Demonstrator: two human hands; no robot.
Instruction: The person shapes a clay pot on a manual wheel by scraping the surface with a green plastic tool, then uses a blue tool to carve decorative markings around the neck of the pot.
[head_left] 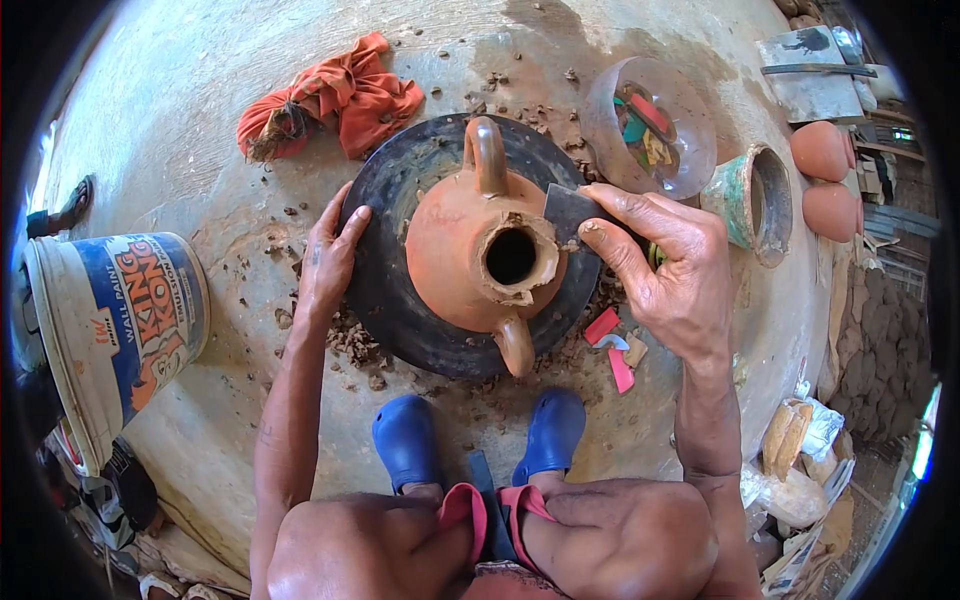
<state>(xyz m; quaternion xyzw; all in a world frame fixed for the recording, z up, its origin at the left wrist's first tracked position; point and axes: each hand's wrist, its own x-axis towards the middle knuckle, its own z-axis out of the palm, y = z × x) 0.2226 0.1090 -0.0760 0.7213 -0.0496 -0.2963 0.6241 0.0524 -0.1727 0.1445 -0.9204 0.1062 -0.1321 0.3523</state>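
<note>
Bare knees [655, 540], right grip [672, 265] pinching dark scraper [572, 208], left grip [330, 258] spread against wheel [378, 285], clay jug [448, 238] between.

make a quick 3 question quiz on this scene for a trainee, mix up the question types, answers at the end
1. Fill in the missing word: the clay vessel stands on a round ____ disc.

2. Multiple choice: what does the right hand hold near the vessel's mouth?
A) a sponge
B) a dark flat blade
C) a brush

3. True or false: the left hand grips a handle of the clay vessel.

Key:
1. black
2. B
3. False; it is at the left edge of the disc.
</note>
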